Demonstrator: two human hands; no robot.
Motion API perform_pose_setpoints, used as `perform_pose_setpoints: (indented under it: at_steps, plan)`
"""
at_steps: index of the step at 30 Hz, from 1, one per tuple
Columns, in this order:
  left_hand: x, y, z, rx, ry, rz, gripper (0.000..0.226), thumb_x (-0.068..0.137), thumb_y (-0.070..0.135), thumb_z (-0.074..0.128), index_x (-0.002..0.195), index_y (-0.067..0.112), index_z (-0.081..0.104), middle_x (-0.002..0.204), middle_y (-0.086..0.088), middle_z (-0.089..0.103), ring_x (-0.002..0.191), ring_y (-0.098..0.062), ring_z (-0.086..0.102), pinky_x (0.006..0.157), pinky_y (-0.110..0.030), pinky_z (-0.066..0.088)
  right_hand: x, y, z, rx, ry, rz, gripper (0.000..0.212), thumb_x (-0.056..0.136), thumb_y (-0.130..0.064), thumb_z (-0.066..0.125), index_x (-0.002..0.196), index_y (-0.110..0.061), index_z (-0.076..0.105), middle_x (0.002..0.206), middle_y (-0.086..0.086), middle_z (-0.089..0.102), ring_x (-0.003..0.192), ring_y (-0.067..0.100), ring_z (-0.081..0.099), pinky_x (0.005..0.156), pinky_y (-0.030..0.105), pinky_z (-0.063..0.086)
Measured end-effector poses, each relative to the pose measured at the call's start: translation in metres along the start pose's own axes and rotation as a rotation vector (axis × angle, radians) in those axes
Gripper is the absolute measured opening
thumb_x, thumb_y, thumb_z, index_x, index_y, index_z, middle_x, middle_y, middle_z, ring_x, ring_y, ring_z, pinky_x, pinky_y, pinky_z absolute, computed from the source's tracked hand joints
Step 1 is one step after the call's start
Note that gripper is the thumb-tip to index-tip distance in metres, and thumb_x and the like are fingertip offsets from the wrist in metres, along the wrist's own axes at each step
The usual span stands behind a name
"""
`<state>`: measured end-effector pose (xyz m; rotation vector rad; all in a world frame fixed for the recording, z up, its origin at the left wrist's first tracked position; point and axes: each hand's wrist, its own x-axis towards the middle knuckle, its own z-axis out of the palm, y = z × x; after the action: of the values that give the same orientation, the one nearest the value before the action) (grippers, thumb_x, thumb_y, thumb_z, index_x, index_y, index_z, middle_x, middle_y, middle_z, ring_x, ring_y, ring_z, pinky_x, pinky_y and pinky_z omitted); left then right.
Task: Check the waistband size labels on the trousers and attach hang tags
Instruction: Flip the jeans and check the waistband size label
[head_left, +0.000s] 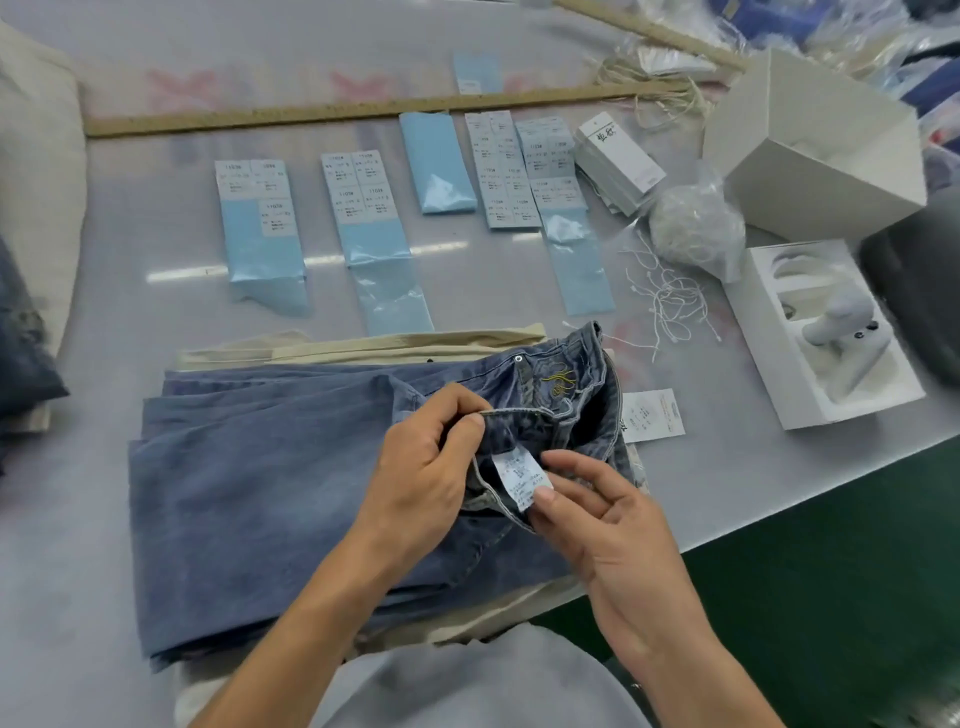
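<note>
Under both hands, on the pale table (78, 571), lie folded blue jeans (249, 499) over beige trousers (363, 345). Beyond the hands, blue backing strips (260, 228) carry white stickers with print too small to read. Right of the right hand, an open white box (826, 332) holds a white tool in a moulded tray, near a stack of hang tags (618, 161) and loose strings (670, 306). The left hand (421, 478) grips the turned-out waistband (511, 413); the right hand (608, 525) pinches the white size label (519, 475), its text illegible. One hang tag (652, 415) lies beside the waistband.
</note>
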<state>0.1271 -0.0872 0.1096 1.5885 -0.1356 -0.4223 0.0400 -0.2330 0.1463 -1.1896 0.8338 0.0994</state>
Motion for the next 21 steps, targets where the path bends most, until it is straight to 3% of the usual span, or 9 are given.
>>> perform_pose_setpoints:
  at_steps: [2,5,14,16,19,21]
  plan:
    - [0.001,-0.001,-0.001,-0.009,0.006,-0.002,0.019,0.096,0.031,0.045,0.081,0.026,0.057,0.062,-0.006,0.045,0.058,-0.017,0.038,0.058,-0.044,0.035,-0.002,-0.004,0.001,0.016,-0.028,0.005,0.024,0.077,-0.006,0.075,0.098,-0.017,0.079,0.104,0.017,0.077,0.098,0.028,0.075,0.079,0.027,0.06]
    - [0.002,-0.001,-0.002,-0.02,0.03,-0.007,0.02,0.096,0.03,0.044,0.082,0.021,0.056,0.069,-0.02,0.046,0.063,-0.033,0.039,0.063,-0.049,0.036,-0.004,-0.007,0.004,0.013,-0.05,-0.002,0.025,0.073,-0.008,0.076,0.096,-0.018,0.08,0.102,0.017,0.077,0.095,0.026,0.076,0.078,0.028,0.06]
    - [0.005,-0.002,-0.008,-0.028,-0.018,0.015,0.02,0.097,0.029,0.045,0.083,0.024,0.057,0.072,-0.025,0.047,0.065,-0.041,0.039,0.061,-0.053,0.034,-0.007,-0.002,0.005,-0.027,-0.059,-0.085,0.027,0.073,-0.01,0.075,0.098,-0.019,0.079,0.104,0.017,0.077,0.096,0.029,0.076,0.082,0.029,0.06]
    - [0.005,-0.003,-0.008,-0.005,-0.04,0.038,0.02,0.098,0.027,0.046,0.083,0.023,0.058,0.071,-0.022,0.049,0.064,-0.036,0.041,0.06,-0.046,0.036,-0.009,-0.002,0.007,-0.076,-0.034,-0.133,0.03,0.076,-0.011,0.074,0.103,-0.023,0.079,0.102,0.014,0.077,0.095,0.028,0.075,0.081,0.029,0.06]
    - [0.003,-0.003,-0.007,0.079,-0.098,0.11,0.017,0.099,0.025,0.047,0.086,0.026,0.057,0.059,0.001,0.045,0.055,-0.009,0.038,0.053,-0.026,0.035,-0.01,-0.007,0.013,-0.234,0.003,-0.254,0.029,0.082,-0.026,0.074,0.111,-0.029,0.074,0.098,0.009,0.076,0.088,0.025,0.075,0.077,0.029,0.061]
    - [0.001,-0.002,-0.004,0.145,-0.127,0.137,0.016,0.098,0.032,0.045,0.088,0.029,0.056,0.059,0.004,0.045,0.054,-0.007,0.037,0.052,-0.03,0.035,-0.009,-0.007,0.019,-0.267,-0.004,-0.258,0.028,0.081,-0.04,0.078,0.105,-0.029,0.072,0.094,0.009,0.076,0.087,0.027,0.075,0.076,0.033,0.062]
